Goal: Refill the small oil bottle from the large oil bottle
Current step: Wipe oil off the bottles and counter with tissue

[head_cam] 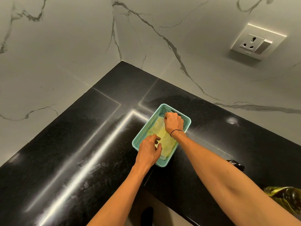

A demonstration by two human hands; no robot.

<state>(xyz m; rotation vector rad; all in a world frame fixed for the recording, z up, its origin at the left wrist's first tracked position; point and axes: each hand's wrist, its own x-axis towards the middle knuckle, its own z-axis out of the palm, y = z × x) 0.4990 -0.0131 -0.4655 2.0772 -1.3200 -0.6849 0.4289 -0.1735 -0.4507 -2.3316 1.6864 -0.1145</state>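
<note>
A teal plastic basket (187, 119) sits on the black counter (81, 152) near the corner. Inside it lies a pale yellow crumpled sheet (167, 141); cloth or plastic pouch, I cannot tell. My right hand (173, 123) is a closed fist at the basket's far end, gripping that sheet's far part. My left hand (149, 150) is at the near end, thumb and fingers pinched on the sheet's near part. Part of a clear bottle of yellow oil (286, 199) shows at the lower right, behind my right forearm. No small bottle is clearly visible.
A dark glossy object (237, 164) sits on the counter just beyond my right forearm. Marble walls meet at the corner behind the basket. A wall socket (254, 43) is at the upper right. The counter's front edge runs below my forearms.
</note>
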